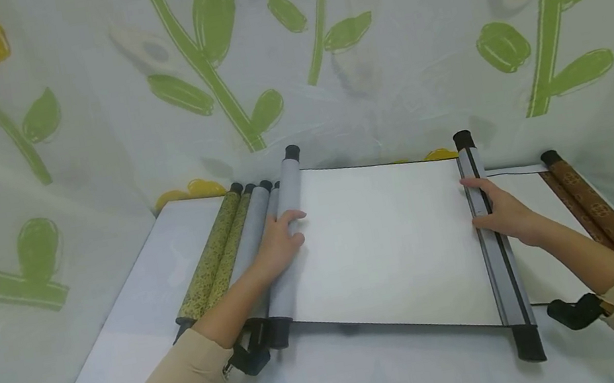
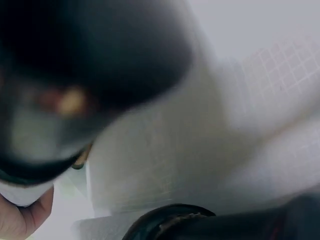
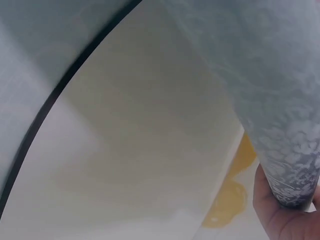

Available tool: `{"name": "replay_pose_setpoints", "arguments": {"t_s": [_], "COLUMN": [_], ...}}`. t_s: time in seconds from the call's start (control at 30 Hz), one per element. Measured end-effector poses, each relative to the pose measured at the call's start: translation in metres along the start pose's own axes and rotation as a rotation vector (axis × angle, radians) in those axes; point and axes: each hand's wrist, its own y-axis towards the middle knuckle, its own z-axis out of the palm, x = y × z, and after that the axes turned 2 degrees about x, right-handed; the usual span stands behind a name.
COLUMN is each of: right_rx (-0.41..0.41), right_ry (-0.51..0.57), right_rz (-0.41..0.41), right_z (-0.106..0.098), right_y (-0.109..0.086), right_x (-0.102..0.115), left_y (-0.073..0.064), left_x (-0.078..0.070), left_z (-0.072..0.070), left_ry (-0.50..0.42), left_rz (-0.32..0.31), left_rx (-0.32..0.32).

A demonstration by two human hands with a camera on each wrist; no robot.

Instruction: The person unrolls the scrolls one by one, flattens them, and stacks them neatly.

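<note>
A hanging scroll's blank white sheet (image 1: pixel 394 245) is spread between two grey rolls with black end caps. My left hand (image 1: pixel 279 244) grips the left roll (image 1: pixel 290 184), thumb and fingers round it. At the other side my right hand (image 1: pixel 504 212) holds the right roll (image 1: pixel 508 283), which has dark stripes. In the right wrist view, a patterned grey roll (image 3: pixel 280 130) rests in the curl of that hand (image 3: pixel 282 215). A blurred dark end cap (image 2: pixel 125 50) fills much of the left wrist view, with part of the left hand (image 2: pixel 22 220) at the corner.
Green patterned rolls (image 1: pixel 211 260) and another grey roll (image 1: pixel 249 227) lie left of the sheet. To the right, a second white sheet (image 1: pixel 539 248) joins brown patterned rolls (image 1: pixel 604 204). All lie on a white table (image 1: pixel 373 382), with a flower-printed curtain (image 1: pixel 388 91) behind.
</note>
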Motion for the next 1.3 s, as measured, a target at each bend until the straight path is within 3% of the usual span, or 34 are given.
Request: {"name": "replay_pose_setpoints", "arguments": {"t_s": [0.23, 0.57, 0.87, 1.3], "right_rx": [-0.002, -0.012, 0.018, -0.030], "right_ry": [-0.004, -0.036, 0.037, -0.046], "right_rz": [0.016, 0.011, -0.023, 0.008], "right_z": [-0.002, -0.005, -0.009, -0.014], "right_y": [-0.001, -0.003, -0.005, -0.006], "right_x": [-0.003, 0.000, -0.009, -0.013], "left_y": [0.001, 0.003, 0.001, 0.004], "left_x": [-0.002, -0.004, 0.000, 0.002], "left_z": [-0.001, -0.001, -0.008, -0.005], "left_ry": [-0.005, 0.011, 0.040, 0.077], "left_rz": [-0.043, -0.041, -0.039, -0.039], "left_rx": [0.013, 0.009, 0.033, 0.001]}}
